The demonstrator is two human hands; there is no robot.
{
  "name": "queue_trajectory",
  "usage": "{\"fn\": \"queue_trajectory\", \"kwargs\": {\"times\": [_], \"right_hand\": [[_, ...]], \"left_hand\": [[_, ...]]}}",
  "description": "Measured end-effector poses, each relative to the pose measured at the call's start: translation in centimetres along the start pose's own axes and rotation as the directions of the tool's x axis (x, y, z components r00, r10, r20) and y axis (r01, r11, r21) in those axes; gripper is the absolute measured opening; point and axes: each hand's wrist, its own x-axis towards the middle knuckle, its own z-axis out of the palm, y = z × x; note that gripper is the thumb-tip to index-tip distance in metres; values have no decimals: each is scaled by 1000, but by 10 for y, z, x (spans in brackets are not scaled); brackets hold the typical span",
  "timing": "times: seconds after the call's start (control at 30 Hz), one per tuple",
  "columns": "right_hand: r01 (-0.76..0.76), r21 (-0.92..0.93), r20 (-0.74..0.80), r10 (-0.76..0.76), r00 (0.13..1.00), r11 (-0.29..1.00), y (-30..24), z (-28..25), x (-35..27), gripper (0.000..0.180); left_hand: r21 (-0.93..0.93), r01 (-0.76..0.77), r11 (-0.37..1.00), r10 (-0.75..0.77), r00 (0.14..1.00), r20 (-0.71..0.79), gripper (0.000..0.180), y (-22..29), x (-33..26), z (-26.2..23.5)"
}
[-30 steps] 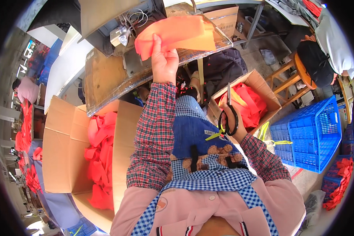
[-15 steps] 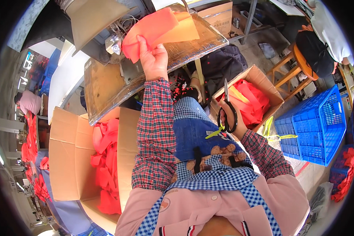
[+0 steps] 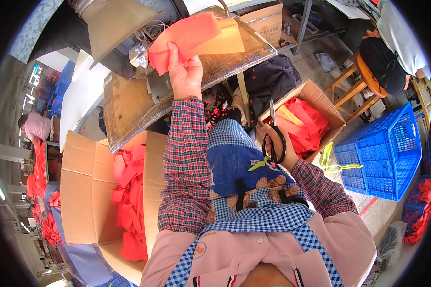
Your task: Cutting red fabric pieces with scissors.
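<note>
My left hand (image 3: 186, 76) is raised at the sewing machine's wooden table (image 3: 129, 103), its fingers closed on the lower edge of a red-orange fabric piece (image 3: 187, 38). The cloth fans out above the hand, with a lighter orange part on its right. Black-handled scissors (image 3: 276, 138) are in my right hand (image 3: 286, 148) over my lap, blades pointing up and away. A yellow-green ribbon (image 3: 258, 164) lies on my apron beneath the scissors. Just beyond my right hand, a cardboard box (image 3: 333, 105) holds red cloth pieces (image 3: 304, 122).
At my left stands a large cardboard box (image 3: 81, 191) with red cloth inside. Blue plastic crates (image 3: 376, 153) and a wooden stool (image 3: 368, 79) are on the right. Red scraps (image 3: 218, 107) lie under the table edge. Another person (image 3: 36, 125) is at far left.
My left hand and the fabric have shifted very slightly, the cloth tilting a little. My right hand with the scissors has moved slightly left and downward.
</note>
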Motion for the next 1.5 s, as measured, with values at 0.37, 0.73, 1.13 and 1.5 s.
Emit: {"fn": "queue_trajectory", "kwargs": {"times": [0.37, 0.73, 1.13, 1.5], "right_hand": [[-1, -165, 63, 11, 998, 986, 13, 1, -18, 33], [-64, -88, 62, 69, 996, 994, 29, -1, -16, 29], [-14, -104, 225, 37, 974, 994, 31, 41, -18, 31], [-27, -150, 204, 57, 977, 988, 22, 49, -35, 27]], "left_hand": [[603, 632, 488, -670, 714, -206, 29, -84, -56, 22], [-260, -958, 121, 758, -79, 648, 21, 41, -273, 137], [-411, -615, -674, 238, -706, 666, 44, 70, -353, 153], [-432, -435, -790, 34, -735, 678, 47, 100, -384, 149]]}}
